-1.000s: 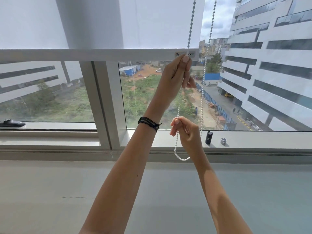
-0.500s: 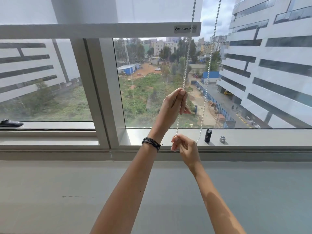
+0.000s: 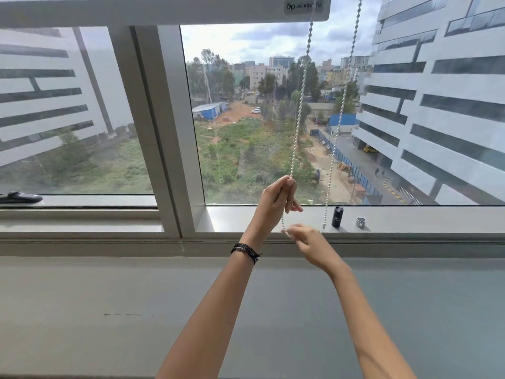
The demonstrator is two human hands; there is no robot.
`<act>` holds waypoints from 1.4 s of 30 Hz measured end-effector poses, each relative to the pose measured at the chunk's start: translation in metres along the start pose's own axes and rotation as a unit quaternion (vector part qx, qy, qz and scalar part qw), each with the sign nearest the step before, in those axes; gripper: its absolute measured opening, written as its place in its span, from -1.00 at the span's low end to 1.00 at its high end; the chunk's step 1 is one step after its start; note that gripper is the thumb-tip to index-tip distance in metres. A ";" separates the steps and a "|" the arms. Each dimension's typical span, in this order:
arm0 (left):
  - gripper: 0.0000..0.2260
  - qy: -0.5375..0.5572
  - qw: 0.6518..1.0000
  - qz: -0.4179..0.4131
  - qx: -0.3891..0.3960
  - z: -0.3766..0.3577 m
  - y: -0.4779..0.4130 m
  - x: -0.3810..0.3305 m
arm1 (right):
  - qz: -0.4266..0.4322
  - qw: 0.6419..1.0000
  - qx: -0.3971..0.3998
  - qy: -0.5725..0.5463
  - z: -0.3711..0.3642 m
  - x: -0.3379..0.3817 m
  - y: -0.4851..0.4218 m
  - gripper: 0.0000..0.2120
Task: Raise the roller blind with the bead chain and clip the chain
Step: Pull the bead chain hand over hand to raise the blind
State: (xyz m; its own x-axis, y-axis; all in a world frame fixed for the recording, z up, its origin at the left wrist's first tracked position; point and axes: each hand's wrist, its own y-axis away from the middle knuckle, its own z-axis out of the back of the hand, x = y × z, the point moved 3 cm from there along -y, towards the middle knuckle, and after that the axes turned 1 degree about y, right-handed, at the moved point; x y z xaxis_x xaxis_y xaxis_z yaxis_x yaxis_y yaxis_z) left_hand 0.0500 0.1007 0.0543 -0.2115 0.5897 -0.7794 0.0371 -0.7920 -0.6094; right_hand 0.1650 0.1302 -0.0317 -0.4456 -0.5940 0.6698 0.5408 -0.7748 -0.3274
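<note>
Bead chain [image 3: 300, 110] hung as two strands right of the mullion [image 3: 166, 127], front strand pinched twice. Left hand [image 3: 276, 203] closed on it with fingertips up top, likely to take the downward load. Right hand [image 3: 308, 242] closed on the same strand just below, near the sill [image 3: 410, 217], probably to hold tension while the upper grip resets. Back strand free, running down past the right hand. Roller blind [image 3: 164, 9] bottom bar at frame top, so nearly raised; exact remainder not visible. No chain clip identifiable. Small black cylinder [image 3: 337, 216] and metal bit [image 3: 360, 222] sat on the sill just beside the back strand, purpose unclear. Clipping not yet done.
</note>
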 end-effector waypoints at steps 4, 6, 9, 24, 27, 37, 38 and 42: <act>-0.70 0.001 1.000 -0.002 0.009 0.003 0.001 0.002 | -0.034 0.980 -0.118 -0.159 0.038 0.026 -0.011 -0.72; -0.71 0.004 1.000 0.007 0.012 0.004 0.001 0.004 | -0.010 0.962 -0.170 -0.215 0.059 0.049 -0.018 -0.73; -0.71 -0.008 1.000 0.014 0.016 0.004 0.001 0.005 | 0.048 0.948 -0.184 -0.256 0.087 0.092 -0.032 -0.72; -0.69 -0.037 0.996 0.030 0.074 0.001 -0.007 0.011 | 0.177 0.915 -0.311 -0.187 0.131 0.170 -0.085 -0.76; -0.70 -0.043 0.996 0.029 0.075 0.001 -0.009 0.010 | 0.185 0.914 -0.310 -0.183 0.130 0.169 -0.087 -0.77; -0.71 -0.078 0.990 0.083 0.084 0.004 0.007 0.022 | 0.170 0.933 -0.289 -0.131 0.113 0.148 -0.082 -0.77; -0.71 -0.082 0.989 0.090 0.085 0.005 0.010 0.026 | 0.166 0.935 -0.287 -0.128 0.109 0.144 -0.081 -0.77; -0.68 -0.119 0.981 0.121 0.098 0.006 0.018 0.036 | 0.152 0.936 -0.288 -0.131 0.096 0.129 -0.076 -0.76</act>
State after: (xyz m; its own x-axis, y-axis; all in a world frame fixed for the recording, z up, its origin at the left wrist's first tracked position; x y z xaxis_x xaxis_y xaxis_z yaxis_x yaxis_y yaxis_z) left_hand 0.0373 0.1069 0.0167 -0.4418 0.3461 -0.8277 -0.0698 -0.9331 -0.3529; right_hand 0.1350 0.1326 0.1438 -0.1017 -0.7910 0.6034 0.1064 -0.6117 -0.7839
